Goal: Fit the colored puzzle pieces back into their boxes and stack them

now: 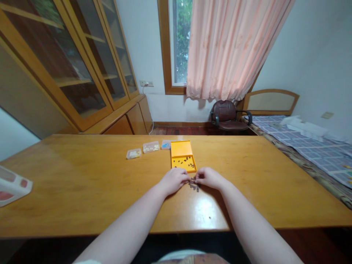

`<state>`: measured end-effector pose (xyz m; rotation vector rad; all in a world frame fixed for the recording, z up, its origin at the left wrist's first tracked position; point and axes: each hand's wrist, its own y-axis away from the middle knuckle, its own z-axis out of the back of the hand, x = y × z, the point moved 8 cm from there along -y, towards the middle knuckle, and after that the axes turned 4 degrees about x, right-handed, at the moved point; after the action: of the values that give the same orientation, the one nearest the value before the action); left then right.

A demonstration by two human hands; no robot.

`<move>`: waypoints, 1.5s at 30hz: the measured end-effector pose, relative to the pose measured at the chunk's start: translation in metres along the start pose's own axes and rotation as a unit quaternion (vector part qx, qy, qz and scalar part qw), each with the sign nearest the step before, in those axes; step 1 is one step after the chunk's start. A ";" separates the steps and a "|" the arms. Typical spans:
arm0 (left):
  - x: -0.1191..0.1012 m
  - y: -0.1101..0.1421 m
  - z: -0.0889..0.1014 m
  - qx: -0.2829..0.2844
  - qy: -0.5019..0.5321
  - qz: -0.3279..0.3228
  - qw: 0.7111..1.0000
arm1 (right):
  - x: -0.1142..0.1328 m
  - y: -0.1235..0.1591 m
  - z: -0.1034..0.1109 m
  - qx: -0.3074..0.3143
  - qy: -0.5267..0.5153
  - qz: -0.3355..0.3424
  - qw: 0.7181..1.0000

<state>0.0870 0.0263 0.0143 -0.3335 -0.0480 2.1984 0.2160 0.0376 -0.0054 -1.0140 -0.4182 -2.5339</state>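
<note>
My left hand (176,179) and my right hand (209,178) come close together over the table, just in front of an opened yellow box (182,149). Small dark brown pieces (193,186) lie in a loose cluster between and below my fingertips. Fingers of both hands are drawn together in a pinch at the upper edge of this cluster; whatever they hold is too small to make out. More small dark pieces (189,165) are scattered in the box's lower half, whose near left corner is partly covered by my left hand.
Behind the hands, a clear case of pale pieces (151,147), another clear case (134,154) and one with blue contents (165,145) stand left of the yellow box. A white plastic object (13,186) sits at the table's left edge. A chair (227,115) stands beyond the table (110,183).
</note>
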 end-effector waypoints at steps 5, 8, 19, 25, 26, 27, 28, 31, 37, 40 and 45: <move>0.004 -0.002 -0.002 0.025 -0.004 0.018 1.000 | 0.010 -0.002 0.019 -0.128 -0.002 0.021 0.992; 0.004 -0.001 -0.001 0.032 -0.003 0.023 0.999 | 0.011 -0.002 0.032 -0.225 -0.008 0.020 0.974; 0.006 -0.001 -0.001 0.027 -0.034 0.063 0.997 | 0.000 0.001 0.017 -0.057 0.014 0.015 0.998; 0.004 -0.002 -0.002 0.028 -0.038 0.062 0.997 | 0.012 -0.004 0.006 -0.042 0.074 0.053 0.995; 0.005 -0.002 0.000 0.022 -0.036 0.057 0.997 | 0.012 -0.005 0.005 -0.040 0.081 0.054 0.994; 0.005 -0.001 0.002 0.011 -0.033 0.056 0.998 | 0.012 -0.006 0.005 -0.040 0.086 0.055 0.994; 0.008 -0.001 0.005 -0.006 -0.030 0.060 0.998 | 0.011 -0.006 0.004 -0.041 0.091 0.056 0.993; 0.021 0.001 0.018 -0.080 -0.032 0.116 0.990 | 0.012 -0.006 0.005 -0.052 0.106 0.053 0.992; 0.025 0.000 0.016 -0.094 -0.033 0.136 0.986 | 0.018 -0.004 0.007 -0.059 0.111 0.049 0.991; 0.009 -0.004 0.005 -0.054 -0.031 0.069 0.996 | 0.016 -0.004 0.012 -0.070 0.085 0.045 0.993; -0.004 -0.008 -0.004 -0.023 -0.030 0.004 0.999 | 0.009 -0.009 0.026 -0.162 0.021 0.058 0.985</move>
<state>0.0961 0.0277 0.0128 -0.2935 -0.1309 2.2186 0.2209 0.0536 0.0178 -1.0604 0.0680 -2.5617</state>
